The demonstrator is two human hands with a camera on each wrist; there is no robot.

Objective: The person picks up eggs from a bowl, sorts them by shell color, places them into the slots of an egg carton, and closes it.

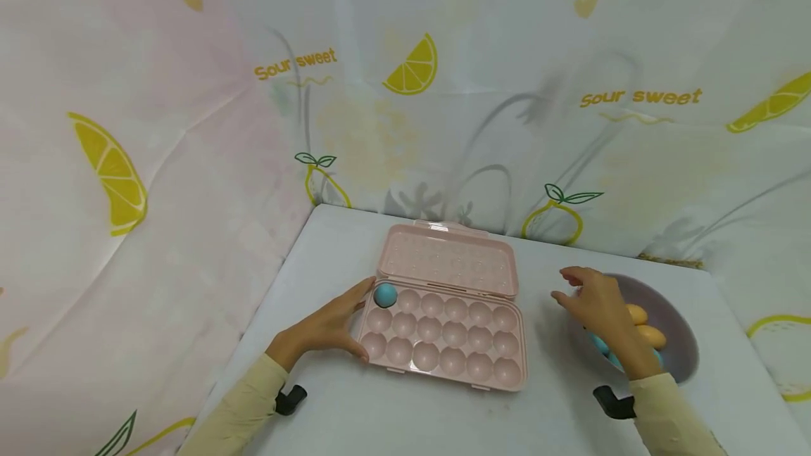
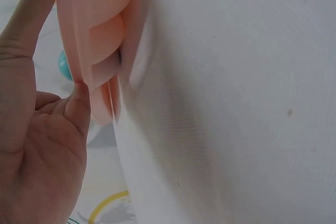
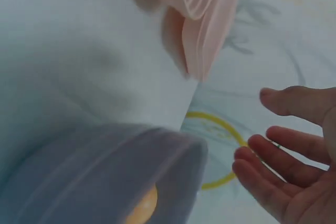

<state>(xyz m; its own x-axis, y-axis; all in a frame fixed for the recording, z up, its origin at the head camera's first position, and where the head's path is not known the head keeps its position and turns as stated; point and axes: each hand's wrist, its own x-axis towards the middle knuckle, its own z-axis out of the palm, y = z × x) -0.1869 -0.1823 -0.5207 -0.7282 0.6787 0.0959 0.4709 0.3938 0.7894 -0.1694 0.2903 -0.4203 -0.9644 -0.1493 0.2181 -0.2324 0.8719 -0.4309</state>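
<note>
A pink plastic egg box lies with its lid folded back toward the wall. One blue egg sits in its far left hollow; the other hollows hold nothing. My left hand spans the box's left end, fingers at the far corner and thumb at the near corner. In the left wrist view, the fingers of that hand press on the box's side. My right hand hovers over the left part of a grey bowl, fingers apart and holding nothing. Orange eggs and blue eggs lie inside, partly hidden by the hand.
The white table carries the box and the bowl. A curtain-like backdrop with lemon prints stands behind and beside it. Between box and bowl runs a strip of bare tabletop.
</note>
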